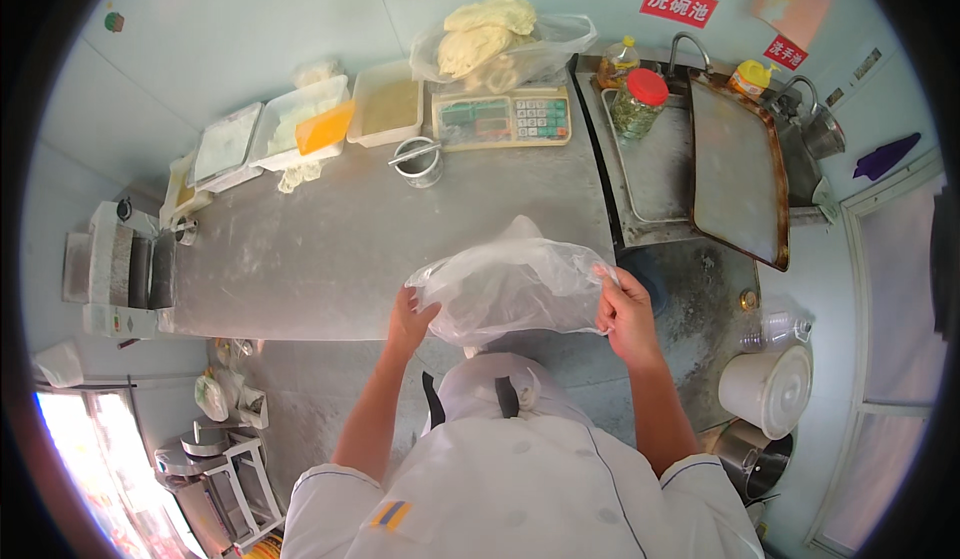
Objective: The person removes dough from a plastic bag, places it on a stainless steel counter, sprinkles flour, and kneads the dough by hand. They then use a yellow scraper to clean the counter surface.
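Observation:
A clear plastic bag point(517, 281) is spread wide between my two hands, above the front edge of the steel worktable point(315, 259). My left hand point(411, 320) grips the bag's left side. The right side is pinched in the fingers of my right hand point(624, 307). The bag's mouth looks stretched apart, and I see nothing solid inside it. At the back of the table, a mass of pale dough point(487, 37) rests in another clear bag point(559, 33) on top of a digital scale point(501, 120).
A metal cup point(420, 172) stands mid-table. Behind are plastic tubs point(386, 105), one holding an orange scraper point(325, 128). A dough sheeter point(120, 274) is at left. Right, a baking tray point(739, 169) leans over the sink beside a red-lidded jar point(640, 105). A white bucket point(765, 392) sits on the floor.

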`<control>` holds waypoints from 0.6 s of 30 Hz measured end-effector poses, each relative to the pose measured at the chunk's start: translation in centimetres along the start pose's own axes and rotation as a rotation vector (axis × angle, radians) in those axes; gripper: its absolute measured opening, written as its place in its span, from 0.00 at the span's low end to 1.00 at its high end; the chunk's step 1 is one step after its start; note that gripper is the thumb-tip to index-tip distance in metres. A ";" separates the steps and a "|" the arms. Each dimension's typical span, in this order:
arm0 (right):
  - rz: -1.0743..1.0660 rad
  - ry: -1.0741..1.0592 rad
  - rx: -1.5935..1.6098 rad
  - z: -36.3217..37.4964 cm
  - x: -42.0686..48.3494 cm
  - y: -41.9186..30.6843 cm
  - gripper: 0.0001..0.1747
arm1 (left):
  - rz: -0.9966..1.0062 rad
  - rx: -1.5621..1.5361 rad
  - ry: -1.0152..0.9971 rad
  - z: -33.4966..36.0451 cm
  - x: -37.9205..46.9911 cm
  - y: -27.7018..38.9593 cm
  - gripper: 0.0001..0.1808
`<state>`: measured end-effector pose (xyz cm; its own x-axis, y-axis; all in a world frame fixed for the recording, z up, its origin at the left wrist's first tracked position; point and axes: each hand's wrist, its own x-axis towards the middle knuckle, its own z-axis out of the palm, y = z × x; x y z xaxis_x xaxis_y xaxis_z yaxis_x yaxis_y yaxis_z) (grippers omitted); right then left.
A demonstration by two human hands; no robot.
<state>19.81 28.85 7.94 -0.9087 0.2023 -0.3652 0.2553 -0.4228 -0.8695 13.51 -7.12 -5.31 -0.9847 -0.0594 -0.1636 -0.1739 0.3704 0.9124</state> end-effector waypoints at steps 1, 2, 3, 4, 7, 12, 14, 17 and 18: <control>-0.011 -0.001 -0.038 -0.4 -0.1 0.2 0.15 | -0.060 -0.200 -0.102 0.7 1.6 -0.9 0.28; -0.037 0.013 -0.061 -0.8 -0.3 0.4 0.15 | -0.132 -0.432 -0.215 1.3 2.7 -1.6 0.29; -0.061 0.024 -0.085 -1.3 -0.5 0.4 0.16 | -0.218 -0.485 -0.275 1.9 3.2 -1.9 0.30; -0.105 0.018 -0.104 -1.7 -0.7 0.5 0.16 | -0.309 -0.569 -0.340 2.6 3.7 -1.9 0.30; -0.086 0.127 -0.045 -2.8 -1.9 0.6 0.17 | -0.390 -0.459 -0.505 3.5 4.1 -0.1 0.31; -0.101 0.228 0.045 -4.0 -3.8 0.8 0.18 | -0.397 -0.561 -0.699 3.2 1.1 4.1 0.33; -0.088 0.230 0.054 -4.2 -4.2 1.0 0.19 | -0.296 -0.674 -0.759 2.8 -0.2 5.4 0.34; -0.072 0.186 0.033 -3.8 -4.5 1.3 0.20 | -0.360 -0.796 -0.710 2.5 -1.3 6.7 0.34; -0.074 0.157 0.027 -3.4 -4.5 1.5 0.20 | -0.354 -0.797 -0.697 2.5 -1.7 7.1 0.34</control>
<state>25.42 30.30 7.12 -0.8613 0.3683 -0.3500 0.1791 -0.4247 -0.8875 13.93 -2.07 0.45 -0.7036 0.5815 -0.4084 -0.6443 -0.2799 0.7117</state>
